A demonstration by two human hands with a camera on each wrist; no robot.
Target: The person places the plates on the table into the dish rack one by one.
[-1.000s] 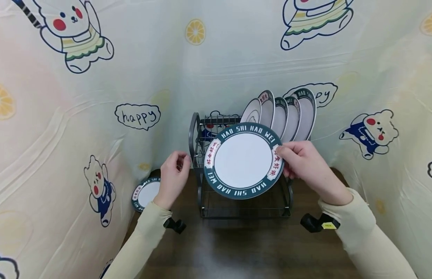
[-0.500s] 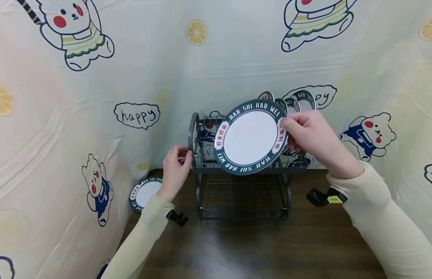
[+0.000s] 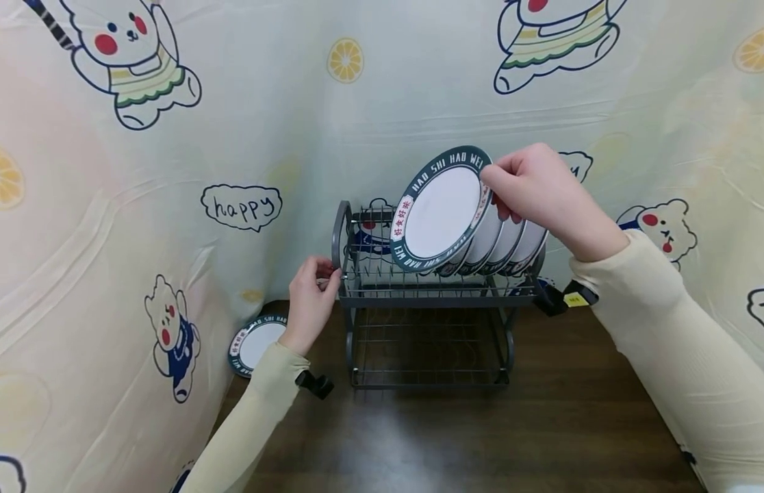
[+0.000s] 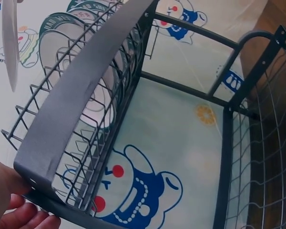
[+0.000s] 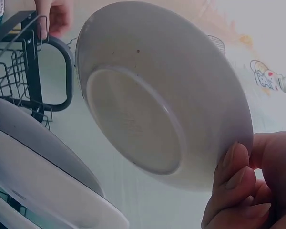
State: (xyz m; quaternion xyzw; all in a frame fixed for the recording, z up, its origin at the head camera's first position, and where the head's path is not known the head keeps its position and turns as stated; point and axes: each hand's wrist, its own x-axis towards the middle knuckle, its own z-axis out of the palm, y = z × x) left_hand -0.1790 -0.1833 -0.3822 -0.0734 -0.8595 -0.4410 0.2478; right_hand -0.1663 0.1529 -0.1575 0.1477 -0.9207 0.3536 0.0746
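Observation:
A white plate [image 3: 440, 212] with a dark green lettered rim is held tilted above the upper tier of a grey dish rack [image 3: 443, 301]. My right hand [image 3: 542, 195] pinches its right edge, thumb on the front face and fingers behind. From the right wrist view, the plate's pale underside and foot ring show. Several similar plates [image 5: 43, 174] stand on edge in the rack's right part, partly hidden by the held one in the head view. My left hand [image 3: 311, 294] grips the rack's left end, its thumb [image 4: 12, 179] and fingers around the grey frame.
Another green-rimmed plate [image 3: 259, 346] lies left of the rack, beside the left forearm. The rack's lower tier [image 3: 428, 342] is open wire. Behind and to both sides hangs a patterned cloth [image 3: 308, 137]; a dark wooden surface [image 3: 382, 438] lies underneath.
My right hand has raised the plate and carried it back over the upper tier, turning it more edge-on. The left hand has moved onto the rack's left end.

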